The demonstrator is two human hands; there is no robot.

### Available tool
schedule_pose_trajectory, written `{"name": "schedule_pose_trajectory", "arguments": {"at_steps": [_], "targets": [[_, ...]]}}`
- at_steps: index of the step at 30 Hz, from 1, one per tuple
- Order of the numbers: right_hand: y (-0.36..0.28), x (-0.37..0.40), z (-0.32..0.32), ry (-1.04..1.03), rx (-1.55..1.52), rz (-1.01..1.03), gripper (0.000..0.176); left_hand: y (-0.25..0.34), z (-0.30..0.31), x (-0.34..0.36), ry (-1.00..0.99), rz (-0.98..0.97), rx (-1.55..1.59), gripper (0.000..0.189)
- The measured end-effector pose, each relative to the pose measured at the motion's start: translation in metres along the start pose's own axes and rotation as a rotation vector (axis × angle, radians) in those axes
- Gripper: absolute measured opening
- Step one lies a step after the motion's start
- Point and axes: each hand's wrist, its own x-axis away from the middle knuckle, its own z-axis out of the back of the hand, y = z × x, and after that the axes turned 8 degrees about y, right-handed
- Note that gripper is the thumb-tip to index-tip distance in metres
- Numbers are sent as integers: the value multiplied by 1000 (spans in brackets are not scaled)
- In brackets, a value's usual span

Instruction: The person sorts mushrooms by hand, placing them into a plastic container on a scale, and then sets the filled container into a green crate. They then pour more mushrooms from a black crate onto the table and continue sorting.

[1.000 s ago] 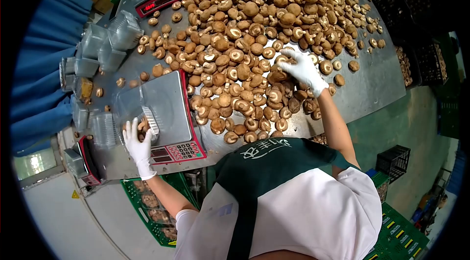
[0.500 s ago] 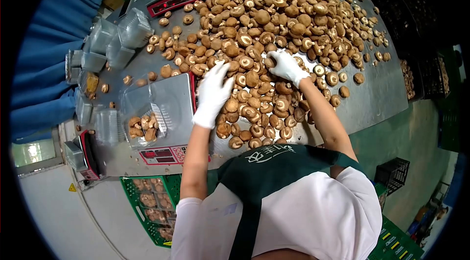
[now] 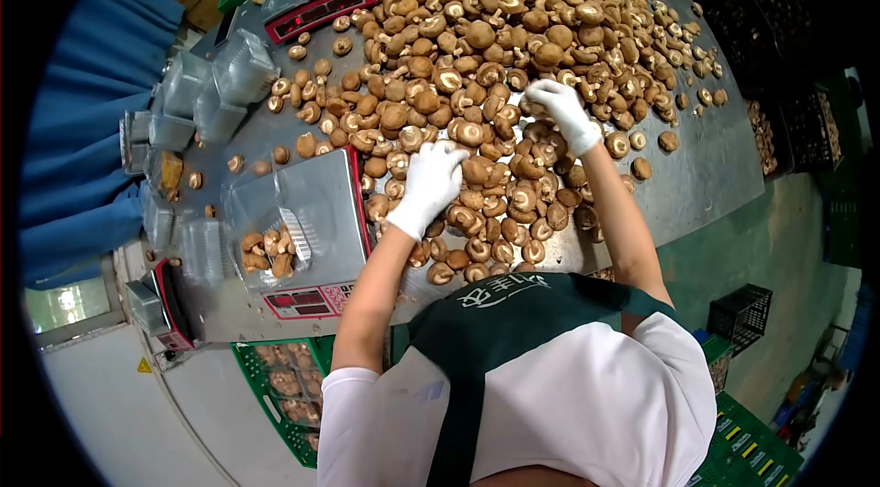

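Observation:
Brown mushrooms point(image 3: 479, 33) lie heaped over the metal table point(image 3: 683, 180), with a looser group nearer the body. My left hand point(image 3: 433, 183), in a white glove, rests on the mushrooms right of the near scale point(image 3: 316, 180); its fingers are curled, and what lies under them is hidden. My right hand point(image 3: 561, 111), also gloved, has its fingertips pressed together at the heap's near side around a mushroom point(image 3: 532, 108). On the near scale, a clear plastic tray point(image 3: 298, 249) holds several mushrooms.
Stacked empty clear trays point(image 3: 220, 88) stand at the left. Behind them is a second scale point(image 3: 321, 15). A green crate point(image 3: 280, 386) of packed mushrooms sits below the table edge. Black crates point(image 3: 793, 134) stand at the right. A co-worker's gloved hand shows at the top edge.
My left hand has moved right and onto the mushrooms, its fingers more curled. My right hand has shifted slightly right. The view has shifted slightly.

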Motion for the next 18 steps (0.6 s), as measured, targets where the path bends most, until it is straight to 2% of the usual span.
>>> {"name": "schedule_pose_trajectory", "arguments": {"at_steps": [3,4,5,7,8,9,11,13,14,15,17,18], "targets": [[13,-29,-33,-25,369,304,29,11,-8,33,141,-50,98,32],[-10,-17,-47,-55,655,263,41,18,-9,43,161,-44,82,36],[-9,-18,-59,-116,836,318,43,25,-10,52,181,-39,65,41],[-1,-14,-76,-185,1150,575,45,29,-15,71,218,-127,-14,48],[2,-11,-79,-215,1205,590,38,33,-17,79,209,-114,-36,48],[-5,-5,-84,-289,1305,514,32,37,-18,86,199,-103,-58,48],[-11,8,-80,-457,1367,401,40,40,-16,98,215,-90,-42,49],[-6,22,-70,-459,1366,412,37,40,-11,104,186,-58,39,48],[-11,31,-62,-486,1335,387,35,39,-5,105,227,-63,96,38],[-15,37,-55,-512,1300,357,34,34,-5,108,230,-55,98,38],[-15,37,-42,-494,1238,383,30,25,-8,112,367,124,604,26],[-15,34,-36,-549,1195,397,29,25,3,111,362,382,812,21]]}}
